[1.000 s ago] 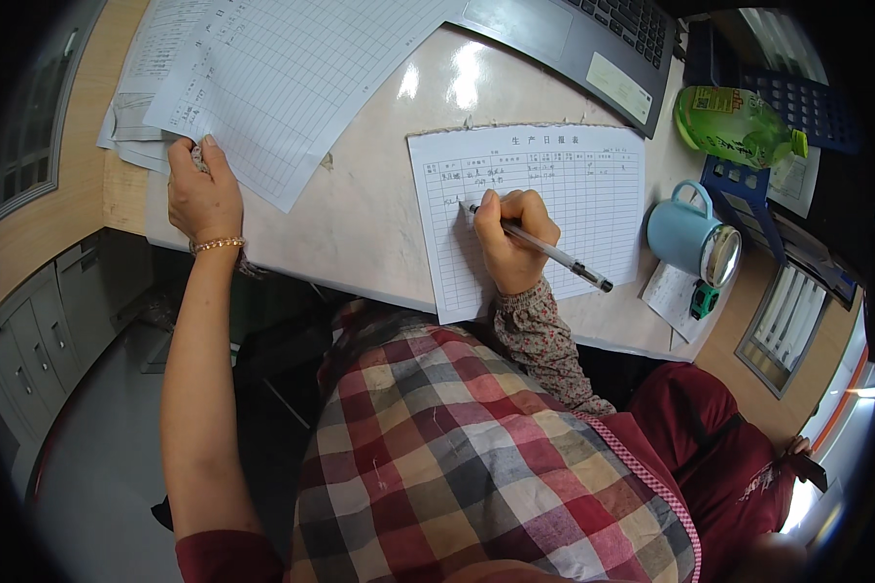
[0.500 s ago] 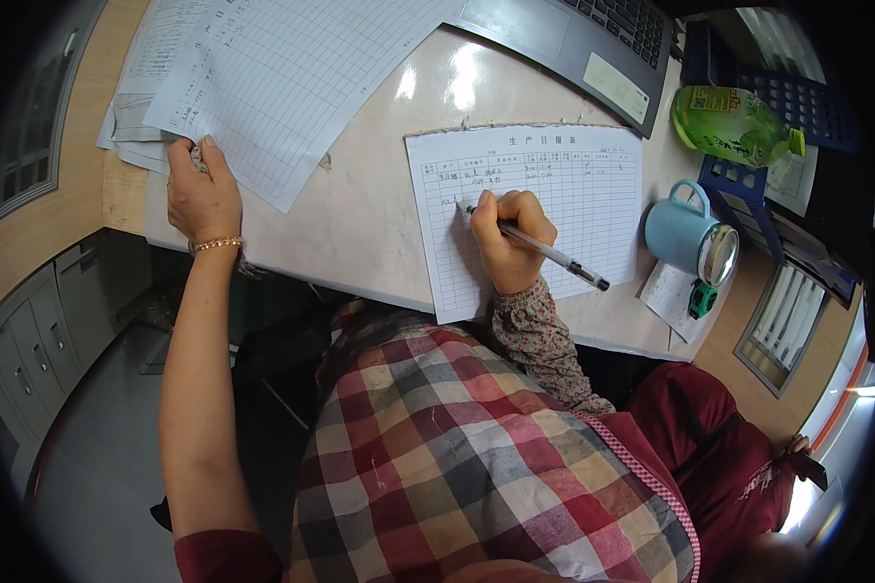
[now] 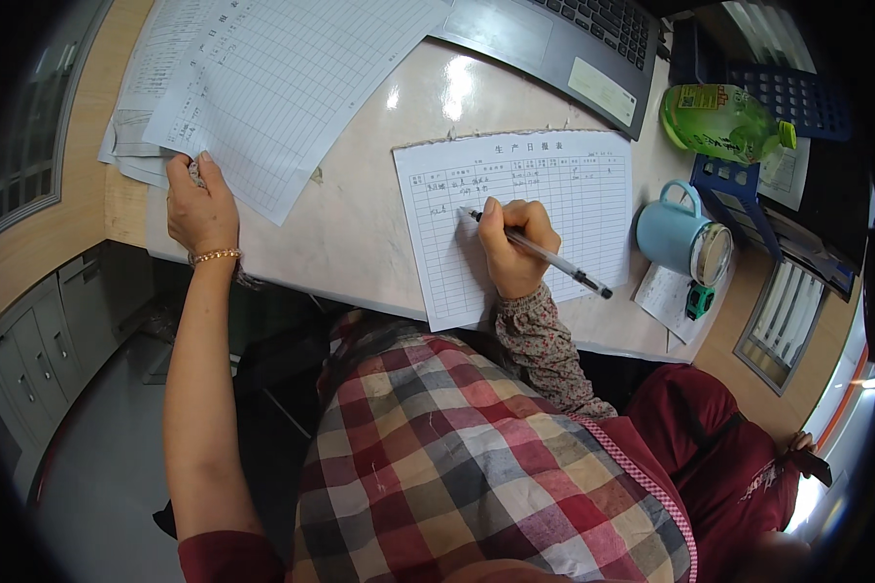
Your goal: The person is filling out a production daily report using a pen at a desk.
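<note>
Right hand (image 3: 520, 255): grip closed on the pen (image 3: 569, 268), tip at the left part of the form (image 3: 583, 228), which lies on the tabletop (image 3: 360, 204) with the blue mug (image 3: 671, 236) just right of it. Left hand (image 3: 202, 212) is at the lower edge of the other gridded sheet (image 3: 287, 107), fingers curled; can't tell if its grip is pinching anything. Laptop (image 3: 506, 34) and green bottle (image 3: 719, 121) sit beyond the form.

A paper (image 3: 578, 233) lies on the table (image 3: 360, 189) — a laptop (image 3: 501, 37) behind it, a mug (image 3: 669, 238) to its right, a bottle (image 3: 719, 121) behind the mug — and a second sheet (image 3: 292, 92) to its left.
</note>
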A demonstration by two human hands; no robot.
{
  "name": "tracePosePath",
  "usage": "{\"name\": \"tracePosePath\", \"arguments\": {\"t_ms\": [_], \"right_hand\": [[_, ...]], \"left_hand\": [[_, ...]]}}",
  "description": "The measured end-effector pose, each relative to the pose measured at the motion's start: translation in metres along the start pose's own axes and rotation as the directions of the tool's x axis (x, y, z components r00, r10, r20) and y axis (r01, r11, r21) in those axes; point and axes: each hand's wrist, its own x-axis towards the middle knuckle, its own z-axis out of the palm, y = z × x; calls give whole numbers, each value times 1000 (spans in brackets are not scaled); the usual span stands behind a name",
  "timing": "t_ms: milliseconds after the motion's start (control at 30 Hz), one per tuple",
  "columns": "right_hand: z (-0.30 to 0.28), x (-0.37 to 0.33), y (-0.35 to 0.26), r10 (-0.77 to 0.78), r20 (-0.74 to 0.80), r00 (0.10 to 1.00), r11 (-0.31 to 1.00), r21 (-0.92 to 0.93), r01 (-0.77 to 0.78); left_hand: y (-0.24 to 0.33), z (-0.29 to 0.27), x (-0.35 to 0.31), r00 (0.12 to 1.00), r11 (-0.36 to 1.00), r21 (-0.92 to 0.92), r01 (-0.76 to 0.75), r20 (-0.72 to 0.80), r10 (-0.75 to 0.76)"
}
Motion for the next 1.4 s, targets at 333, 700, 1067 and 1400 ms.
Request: {"name": "tracePosePath", "arguments": {"t_ms": [333,700,1067,1400], "right_hand": [[1,5,-4,10,58,998,994,-107,-4],[5,7,-5,-24,-19,1000,999,-46,23],[4,5,-2,-19,-24,1000,1000,-15,19],[6,4,1,-30,-37,999,999,-28,29]], "left_hand": [[-1,-1,0,1000,1000,6,-10,-25,10],[-2,1,-1,999,1000,7,-9,-38,9],[-1,0,-2,1000,1000,-4,-4,-21,4],[-3,0,-1,1000,1000,4,0,-21,0]]}}
